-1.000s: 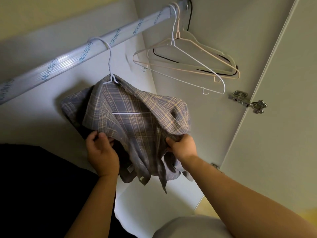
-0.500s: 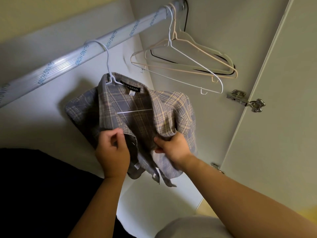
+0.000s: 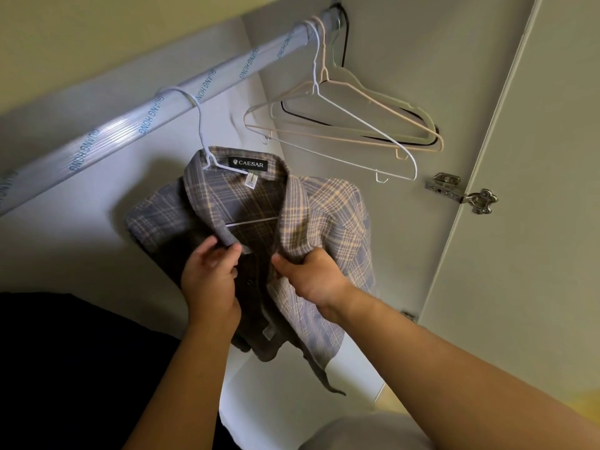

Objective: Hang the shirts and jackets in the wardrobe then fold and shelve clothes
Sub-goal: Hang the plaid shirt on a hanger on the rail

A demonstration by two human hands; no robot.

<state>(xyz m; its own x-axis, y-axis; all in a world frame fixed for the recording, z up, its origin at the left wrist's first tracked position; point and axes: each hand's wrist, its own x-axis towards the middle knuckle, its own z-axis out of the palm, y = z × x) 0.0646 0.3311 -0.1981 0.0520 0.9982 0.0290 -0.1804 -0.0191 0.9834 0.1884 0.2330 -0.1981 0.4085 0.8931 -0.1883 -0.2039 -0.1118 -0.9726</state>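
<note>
While the shirt (image 3: pixel 331 222) hangs on a white wire hanger (image 3: pixel 198 125) hooked over the rail (image 3: pixel 130 125), you have both hands on its open front, just below the collar (image 3: pixel 198 196). Your left hand (image 3: pixel 211 284) pinches the tip of the collar wing on your left between thumb and curled fingers. The dark inner side of that front panel drops behind your palm. Your right hand (image 3: pixel 313 280) is closed round the edge of the other front panel, thumb lying along the cloth and pointing toward the left hand. The two hands are near one another but apart, with a strip of the shirt's dark inside between them. The shirt sits directly above and ahead of both hands. Its label (image 3: pixel 246 164) faces you at the top, and its lower edge trails down below your right wrist. Further along the rail, to the right of the shirt and apart from it, bare hangers (image 3: pixel 341 125) hang bunched together: white, pale pink and black. Beyond them the door (image 3: pixel 535 254) stands on a metal hinge (image 3: pixel 461 193).
</note>
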